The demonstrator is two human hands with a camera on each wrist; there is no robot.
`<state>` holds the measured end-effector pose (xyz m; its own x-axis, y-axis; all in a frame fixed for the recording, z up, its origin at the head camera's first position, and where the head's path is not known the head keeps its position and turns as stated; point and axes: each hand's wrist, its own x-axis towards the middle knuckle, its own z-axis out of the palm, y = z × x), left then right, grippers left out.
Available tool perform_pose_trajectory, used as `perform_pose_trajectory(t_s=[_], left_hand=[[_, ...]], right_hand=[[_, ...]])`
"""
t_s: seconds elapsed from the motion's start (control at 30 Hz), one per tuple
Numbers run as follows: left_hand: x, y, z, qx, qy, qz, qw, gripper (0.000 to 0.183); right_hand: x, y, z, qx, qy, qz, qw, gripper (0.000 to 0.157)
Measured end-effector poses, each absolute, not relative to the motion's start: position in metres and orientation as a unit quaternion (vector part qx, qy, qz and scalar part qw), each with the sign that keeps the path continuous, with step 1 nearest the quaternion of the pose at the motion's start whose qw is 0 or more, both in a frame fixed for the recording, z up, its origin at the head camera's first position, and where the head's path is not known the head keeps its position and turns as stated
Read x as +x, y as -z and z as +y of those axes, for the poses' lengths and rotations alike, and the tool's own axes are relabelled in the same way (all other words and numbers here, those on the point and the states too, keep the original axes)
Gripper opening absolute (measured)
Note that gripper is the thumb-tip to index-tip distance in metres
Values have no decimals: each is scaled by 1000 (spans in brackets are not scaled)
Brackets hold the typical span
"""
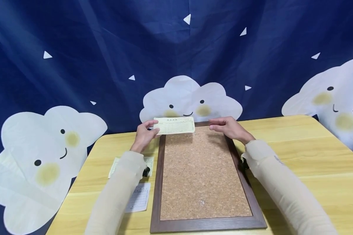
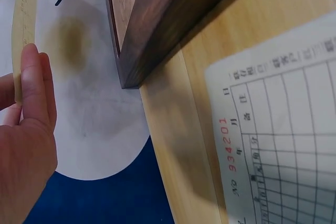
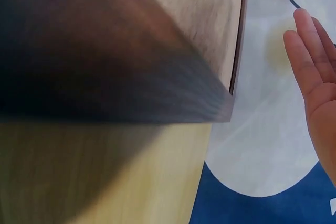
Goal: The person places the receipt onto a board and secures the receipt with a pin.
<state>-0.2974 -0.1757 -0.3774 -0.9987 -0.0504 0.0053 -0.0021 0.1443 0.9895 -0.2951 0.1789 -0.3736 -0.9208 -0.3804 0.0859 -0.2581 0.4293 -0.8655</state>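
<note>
Between thumb and fingers, my left hand pinches the left end of a pale yellow printed form slip. The slip is held up over the far end of a framed cork board, its grid side toward the head camera. In the left wrist view the slip shows nearly edge-on, upright in the fingers. My right hand hovers above the board's far right corner, apart from the slip. Its fingers are straight and hold nothing.
The board lies on a light wooden table, its dark brown frame raised at the edges. Left of it lie a yellowish slip, partly under my left forearm, and a white gridded form. A blue cloud-patterned curtain hangs behind.
</note>
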Motion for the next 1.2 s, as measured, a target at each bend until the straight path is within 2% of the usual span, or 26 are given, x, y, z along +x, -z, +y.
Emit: perform_pose_trajectory(t_s=[0.3,0.8,1.2], left_hand=[[-296,376,-166,16,652,-758,23,39],[-301,375,-148,7,663,-748,21,38],[-302,375,-134,17,661,-750,21,37]], right_hand=[[-300,375,169,-173,540,820,74,49],[-308,377,152,-146,626,761,85,38],[-313,380,142,-116,603,788,40,35]])
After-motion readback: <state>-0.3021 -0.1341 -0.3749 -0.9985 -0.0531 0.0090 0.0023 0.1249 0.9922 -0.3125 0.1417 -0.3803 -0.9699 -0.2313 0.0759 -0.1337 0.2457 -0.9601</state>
